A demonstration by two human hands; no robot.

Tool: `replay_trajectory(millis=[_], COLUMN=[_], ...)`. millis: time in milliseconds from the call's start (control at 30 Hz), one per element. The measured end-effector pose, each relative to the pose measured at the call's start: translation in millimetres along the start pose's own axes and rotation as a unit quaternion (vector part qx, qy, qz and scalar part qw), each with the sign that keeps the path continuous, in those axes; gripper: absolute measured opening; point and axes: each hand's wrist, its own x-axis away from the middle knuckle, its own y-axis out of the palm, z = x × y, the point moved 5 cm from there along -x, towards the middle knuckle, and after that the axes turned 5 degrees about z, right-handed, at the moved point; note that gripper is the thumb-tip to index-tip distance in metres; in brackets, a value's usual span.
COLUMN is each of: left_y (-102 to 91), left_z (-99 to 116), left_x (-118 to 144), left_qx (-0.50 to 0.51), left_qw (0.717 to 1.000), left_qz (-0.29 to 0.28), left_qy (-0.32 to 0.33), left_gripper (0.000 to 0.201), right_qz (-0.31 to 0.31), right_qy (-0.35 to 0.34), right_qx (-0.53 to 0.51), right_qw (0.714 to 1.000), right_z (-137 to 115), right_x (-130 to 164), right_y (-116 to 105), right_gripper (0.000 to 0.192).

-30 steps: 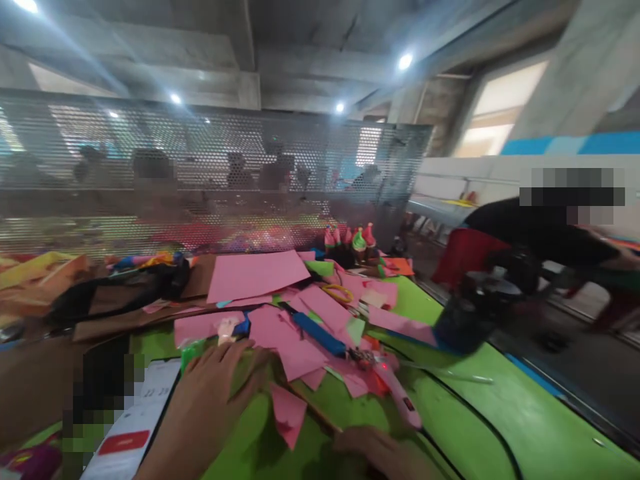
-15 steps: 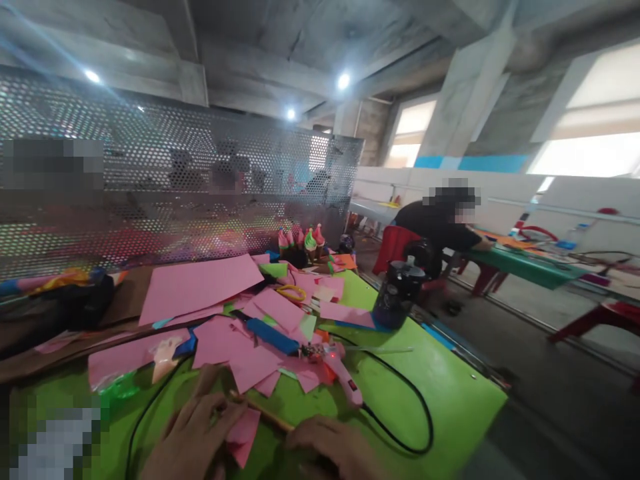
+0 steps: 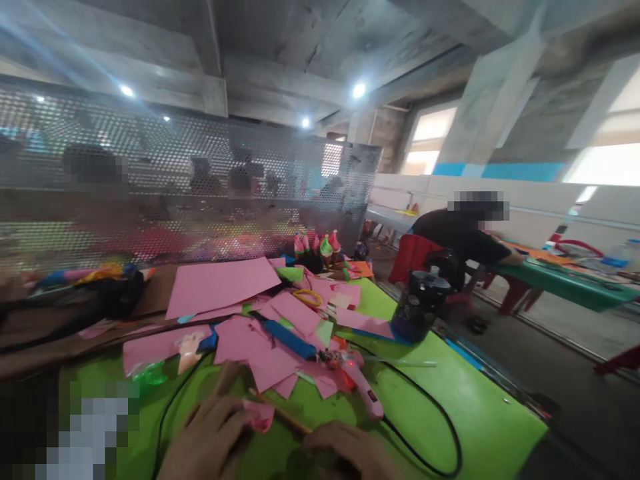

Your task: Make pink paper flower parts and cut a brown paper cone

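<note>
At the bottom of the head view, my left hand [image 3: 213, 433] is closed on a small piece of pink sheet [image 3: 261, 417], bent up by the fingers. Just to its right, my right hand [image 3: 350, 450] is curled at the near end of a thin wooden stick [image 3: 289, 420]. The stick slants from the pink piece down to the right fingers. Beyond my hands lies a pink glue gun [image 3: 369, 395] with a red light and a clear glue stick [image 3: 407, 362] out of its back. My right fingertips are partly hidden.
Pink sheets [image 3: 225, 283] and offcuts litter the green tabletop [image 3: 480, 400]. A black cord [image 3: 453, 437] loops at the right. A dark lidded jug [image 3: 417, 310] stands behind it, near cone-shaped pink and green pieces [image 3: 327, 247]. Another person [image 3: 450, 230] sits at a green table [image 3: 565, 283].
The view has swung left, so the scene sits further right. The pink piece has turned from hanging down to pointing right between my left fingers. My right hand stays by the stick.
</note>
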Motion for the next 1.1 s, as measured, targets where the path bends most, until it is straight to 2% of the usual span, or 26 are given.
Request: replay_trajectory(millis=[100,200,333,467,567,633,733,833,933,1100], left_y=[-15.3,-27.2,-27.5,-25.3,-29.5,-32.1,-29.6,-24.2,-21.1,-14.2], left_z=[8.1,12.6,16.4,15.7,16.8,18.9,16.2,11.5,11.1,7.4], left_x=[-5.3,-10.8,-14.3,-17.0,-19.5,-20.8,-21.3,-19.5,-18.4,-12.9], left_qx=[0.026,0.039,0.057,0.064,0.128,0.183,0.253,0.295,0.307,0.281], left_qw=[1.000,0.998,0.995,0.994,0.985,0.975,0.959,0.941,0.937,0.941], left_qz=[-0.001,0.037,0.067,0.085,0.114,0.124,0.093,0.041,0.004,-0.029], left_qy=[0.000,-0.039,-0.046,-0.026,-0.018,-0.016,-0.084,-0.162,-0.168,-0.185], left_gripper=[0.022,0.016,0.010,0.007,0.018,0.019,0.007,0.012,0.014,0.015], right_qz=[0.030,0.030,0.021,0.035,0.040,0.051,0.050,0.012,-0.002,0.034], right_qy=[0.008,0.010,-0.019,-0.048,-0.040,-0.018,0.032,0.082,0.102,0.119], right_qx=[0.031,0.045,0.056,0.068,0.045,0.014,-0.060,-0.171,-0.243,-0.235], right_qw=[0.999,0.998,0.998,0.996,0.997,0.998,0.996,0.982,0.965,0.964], right_z=[-20.6,-38.9,-58.0,-61.3,-57.0,-54.9,-53.8,-52.5,-49.2,-44.3], right_x=[-8.8,-27.7,-56.3,-76.8,-87.8,-94.2,-103.1,-108.8,-109.1,-101.4], right_y=[-10.8,-15.0,-8.5,5.3,14.0,15.1,14.9,21.0,28.3,28.6], right_gripper=[0.026,0.029,0.034,0.033,0.018,0.022,0.028,0.030,0.030,0.029])
